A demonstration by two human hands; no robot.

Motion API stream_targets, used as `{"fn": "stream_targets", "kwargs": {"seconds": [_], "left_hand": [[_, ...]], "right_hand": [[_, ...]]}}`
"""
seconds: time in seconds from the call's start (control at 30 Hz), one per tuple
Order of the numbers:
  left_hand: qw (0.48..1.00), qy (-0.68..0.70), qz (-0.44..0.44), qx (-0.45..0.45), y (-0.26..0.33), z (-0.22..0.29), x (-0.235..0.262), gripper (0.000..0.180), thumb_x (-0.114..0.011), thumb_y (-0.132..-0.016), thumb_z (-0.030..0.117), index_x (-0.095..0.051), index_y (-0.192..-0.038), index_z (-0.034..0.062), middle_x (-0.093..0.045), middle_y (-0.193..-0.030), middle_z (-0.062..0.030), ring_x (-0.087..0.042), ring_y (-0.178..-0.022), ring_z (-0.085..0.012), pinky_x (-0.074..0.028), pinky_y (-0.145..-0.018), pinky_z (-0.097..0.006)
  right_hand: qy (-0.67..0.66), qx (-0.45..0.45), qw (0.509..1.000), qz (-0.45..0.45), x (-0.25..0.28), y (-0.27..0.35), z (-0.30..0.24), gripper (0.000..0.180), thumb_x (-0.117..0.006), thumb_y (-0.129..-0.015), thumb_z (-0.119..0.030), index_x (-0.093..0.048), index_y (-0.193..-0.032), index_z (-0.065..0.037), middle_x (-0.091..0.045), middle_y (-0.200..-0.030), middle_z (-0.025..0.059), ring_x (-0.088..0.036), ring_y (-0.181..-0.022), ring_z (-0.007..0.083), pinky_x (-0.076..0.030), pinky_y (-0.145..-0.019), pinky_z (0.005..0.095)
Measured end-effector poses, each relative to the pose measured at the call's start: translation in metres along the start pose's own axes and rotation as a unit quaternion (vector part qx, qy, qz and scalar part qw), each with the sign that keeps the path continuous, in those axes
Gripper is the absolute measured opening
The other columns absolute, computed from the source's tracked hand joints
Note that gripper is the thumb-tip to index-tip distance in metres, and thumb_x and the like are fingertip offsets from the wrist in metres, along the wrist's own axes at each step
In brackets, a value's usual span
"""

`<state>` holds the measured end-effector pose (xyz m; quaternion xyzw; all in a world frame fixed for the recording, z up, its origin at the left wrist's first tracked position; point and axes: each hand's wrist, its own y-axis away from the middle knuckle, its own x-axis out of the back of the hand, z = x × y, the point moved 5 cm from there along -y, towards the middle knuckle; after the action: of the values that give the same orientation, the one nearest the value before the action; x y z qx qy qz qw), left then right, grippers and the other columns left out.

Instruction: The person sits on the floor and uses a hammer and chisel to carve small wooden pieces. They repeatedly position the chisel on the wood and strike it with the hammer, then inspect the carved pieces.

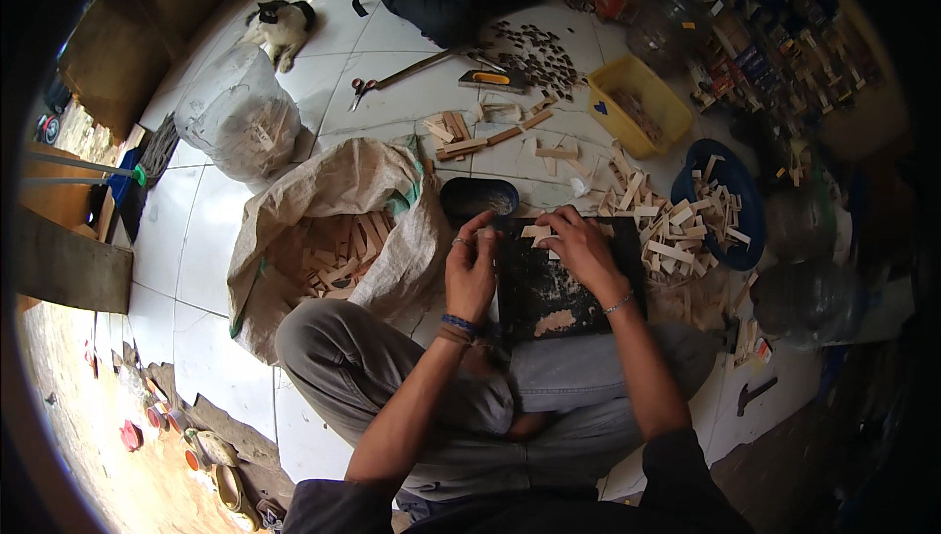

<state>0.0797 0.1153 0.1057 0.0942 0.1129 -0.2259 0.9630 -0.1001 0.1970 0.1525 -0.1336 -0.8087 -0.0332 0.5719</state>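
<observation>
In the head view, sits cross-legged on white floor tiles (pixel 230 377), at work over a worn black board (pixel 524 291) set close against the crossed legs (pixel 573 377). Rests the right hand (pixel 590 252) over the far part of the board, with fingers bent down close together at a pale wooden strip (pixel 535 232); cannot tell a firm pinch from a mere touch, given the hand's own cover. Holds the left hand (pixel 471 277) at the board's left edge, near a dark oval tub (pixel 452 203), with thumb and forefinger in a narrow curl; cannot tell of any small piece between them. Has the strip near the board's far edge, just beside the right fingertips, with more pale pieces in a loose pile (pixel 676 242) past the board's right side, beside a blue basin (pixel 747 255), and others in an open woven sack (pixel 323 173) to the left. Appears, by the pose, to be placing or sorting small strips by hand on the board. Calls next, most likely, for a light fingertip pinch and a steadying left hand, to shift the strip without nudging neighbouring pieces. Includes also, farther off, a yellow tub (pixel 625 136), scissors (pixel 361 90) and a black-and-white cat (pixel 282 30).
</observation>
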Motion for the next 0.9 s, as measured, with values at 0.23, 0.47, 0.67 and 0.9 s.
{"fn": "stream_targets", "kwargs": {"seconds": [0.23,0.47,0.67,0.9], "left_hand": [[0.997,-0.069,-0.045,0.006,0.007,-0.001,-0.01,0.035,-0.067,-0.104,0.028,-0.063,-0.133,0.0075,-0.058,-0.087,0.0057,-0.051,-0.077,-0.0025,-0.044,-0.065,-0.019],[0.995,-0.091,-0.028,-0.005,0.009,0.006,-0.009,0.032,-0.069,-0.103,0.028,-0.066,-0.128,0.0066,-0.059,-0.085,0.0052,-0.054,-0.076,-0.0035,-0.045,-0.066,-0.02],[0.996,-0.083,-0.011,-0.035,0.008,0.009,-0.009,0.032,-0.069,-0.103,0.028,-0.066,-0.126,0.0065,-0.059,-0.083,0.0053,-0.053,-0.073,-0.0035,-0.044,-0.065,-0.021],[0.993,-0.117,-0.019,-0.024,0.008,0.012,-0.009,0.03,-0.069,-0.103,0.026,-0.066,-0.126,0.0063,-0.057,-0.081,0.0057,-0.047,-0.07,-0.0029,-0.041,-0.063,-0.021]], "right_hand": [[-0.059,0.035,0.998,0.014,-0.001,0.0,0.003,0.019,-0.071,-0.095,-0.022,-0.068,-0.109,-0.008,-0.07,-0.101,0.0095,-0.068,-0.095,0.0354,-0.052,-0.086,0.0449],[-0.145,-0.014,0.988,0.058,0.012,-0.003,0.011,0.015,-0.069,-0.098,-0.018,-0.07,-0.103,-0.004,-0.073,-0.097,0.0132,-0.071,-0.09,0.0326,-0.054,-0.079,0.0405],[-0.178,-0.017,0.984,0.008,0.011,-0.003,0.021,0.016,-0.07,-0.098,-0.016,-0.074,-0.108,-0.005,-0.072,-0.097,0.0115,-0.072,-0.093,0.0278,-0.054,-0.081,0.0378],[-0.13,-0.006,0.987,-0.098,0.004,-0.005,0.019,0.022,-0.071,-0.097,-0.021,-0.075,-0.118,-0.016,-0.067,-0.105,0.0074,-0.071,-0.095,0.0244,-0.055,-0.083,0.038]]}}
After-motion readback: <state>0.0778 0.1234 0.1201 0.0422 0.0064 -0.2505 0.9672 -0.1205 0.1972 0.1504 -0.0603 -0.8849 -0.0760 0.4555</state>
